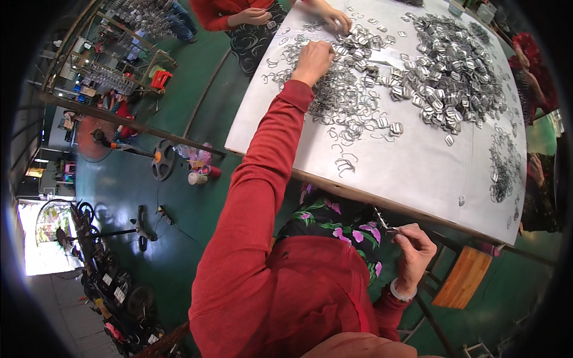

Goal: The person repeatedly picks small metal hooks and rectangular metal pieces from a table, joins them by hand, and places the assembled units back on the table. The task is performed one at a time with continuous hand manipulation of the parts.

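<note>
My left arm stretches over the white tabletop [394,173]. At its end my left hand [314,61] has bent fingers, held together, at the edge of a heap of thin bent metal wire pieces [337,95]. Small metal buckles [358,51] lie beside its fingertips; whatever they grip is hidden. Close to my body, below the table edge, my right hand [415,253] is closed in a pinch. Between its thumb and fingers sits a small shiny metal piece [383,221], too small to name exactly. A large pile of metal buckles [447,77] covers the table's right side.
Across the table corner, a co-worker's hand [337,21] reaches into the buckles. Other people sit along the right side. Loose wire pieces [502,167] lie near the right edge. A wooden stool [464,277] stands at lower right, a fan [95,138] at left.
</note>
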A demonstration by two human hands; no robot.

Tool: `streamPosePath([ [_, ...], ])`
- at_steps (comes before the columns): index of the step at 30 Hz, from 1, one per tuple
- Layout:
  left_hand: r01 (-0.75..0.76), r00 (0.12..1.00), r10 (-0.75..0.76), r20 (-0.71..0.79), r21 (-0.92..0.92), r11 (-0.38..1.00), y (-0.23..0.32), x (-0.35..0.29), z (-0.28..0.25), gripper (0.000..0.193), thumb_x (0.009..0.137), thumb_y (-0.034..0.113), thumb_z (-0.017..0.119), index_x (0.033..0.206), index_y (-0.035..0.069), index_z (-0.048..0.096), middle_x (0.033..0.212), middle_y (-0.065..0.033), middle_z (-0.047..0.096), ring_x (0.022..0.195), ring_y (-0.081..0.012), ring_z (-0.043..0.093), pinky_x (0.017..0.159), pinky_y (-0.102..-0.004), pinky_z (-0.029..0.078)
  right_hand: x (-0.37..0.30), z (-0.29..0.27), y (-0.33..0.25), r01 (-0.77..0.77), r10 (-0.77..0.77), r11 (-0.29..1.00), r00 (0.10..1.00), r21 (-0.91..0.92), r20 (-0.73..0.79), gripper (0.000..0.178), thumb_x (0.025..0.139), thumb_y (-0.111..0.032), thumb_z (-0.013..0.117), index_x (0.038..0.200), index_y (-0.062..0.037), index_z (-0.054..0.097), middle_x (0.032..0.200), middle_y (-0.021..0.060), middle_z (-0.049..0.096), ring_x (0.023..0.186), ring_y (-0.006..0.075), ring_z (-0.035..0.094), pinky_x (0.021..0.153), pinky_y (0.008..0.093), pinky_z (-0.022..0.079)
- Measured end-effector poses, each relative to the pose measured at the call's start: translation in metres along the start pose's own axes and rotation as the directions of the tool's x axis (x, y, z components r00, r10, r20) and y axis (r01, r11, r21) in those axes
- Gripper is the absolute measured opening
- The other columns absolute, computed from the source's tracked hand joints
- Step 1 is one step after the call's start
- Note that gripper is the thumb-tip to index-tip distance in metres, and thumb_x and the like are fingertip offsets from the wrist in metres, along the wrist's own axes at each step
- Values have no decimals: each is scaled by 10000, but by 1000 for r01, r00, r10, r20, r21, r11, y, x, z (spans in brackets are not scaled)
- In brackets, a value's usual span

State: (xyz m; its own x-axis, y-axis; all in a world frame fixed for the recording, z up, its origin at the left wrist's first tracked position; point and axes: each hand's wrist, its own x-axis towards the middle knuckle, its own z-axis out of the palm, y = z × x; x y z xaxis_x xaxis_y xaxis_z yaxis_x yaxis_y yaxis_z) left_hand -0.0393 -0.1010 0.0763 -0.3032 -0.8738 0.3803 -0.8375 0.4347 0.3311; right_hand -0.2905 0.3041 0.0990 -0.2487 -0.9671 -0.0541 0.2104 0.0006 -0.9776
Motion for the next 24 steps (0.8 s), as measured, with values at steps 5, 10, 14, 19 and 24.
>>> streamPosePath([
  [5, 89, 943, -145, 299, 191, 978, -12, -17, -1, 199, 699, 223, 744, 815, 62, 728, 817, -186, 678, 799, -328, 663, 754, -401, 518, 2, -3, 3, 14, -14, 1000, 1000, -1, 17, 159, 711, 147, 653, 844, 60, 658, 790, 115, 631, 728, 143, 555, 608, 212, 435],
  [10, 152, 953, -218, 211, 290, 945, 1, -50, 37, 176, 713, 201, 721, 838, 77, 728, 810, -188, 675, 804, -334, 660, 753, -421, 519, 2, -2, -2, -1, 1, 1000, 1000, 5, 11, 158, 713, 151, 649, 845, 65, 658, 795, 116, 629, 714, 138, 557, 601, 212, 441],
  [14, 229, 952, -247, 181, 113, 967, -2, -55, 45, 169, 736, 150, 662, 837, 19, 698, 848, -212, 665, 854, -357, 652, 740, -449, 522, 0, -3, -7, 7, -7, 1000, 1000, -4, 15, 164, 720, 153, 648, 858, 66, 660, 806, 119, 625, 711, 140, 568, 621, 219, 468],
  [19, 243, 967, -211, 140, -276, 930, 0, -61, 2, 158, 771, 186, 693, 872, 71, 730, 763, -140, 684, 700, -267, 664, 655, -374, 537, -7, -2, -8, 3, -3, 1000, 1000, -5, 8, 174, 720, 154, 650, 868, 63, 664, 813, 114, 623, 724, 143, 577, 642, 221, 479],
  [24, 465, 880, -238, 411, -642, 610, 5, -66, -22, 182, 810, 102, 694, 895, -58, 683, 745, -100, 673, 626, -124, 638, 560, -233, 549, -13, 2, -2, 33, -33, 999, 999, -3, 8, 181, 726, 162, 639, 871, 58, 664, 815, 99, 615, 727, 138, 578, 651, 225, 481],
])
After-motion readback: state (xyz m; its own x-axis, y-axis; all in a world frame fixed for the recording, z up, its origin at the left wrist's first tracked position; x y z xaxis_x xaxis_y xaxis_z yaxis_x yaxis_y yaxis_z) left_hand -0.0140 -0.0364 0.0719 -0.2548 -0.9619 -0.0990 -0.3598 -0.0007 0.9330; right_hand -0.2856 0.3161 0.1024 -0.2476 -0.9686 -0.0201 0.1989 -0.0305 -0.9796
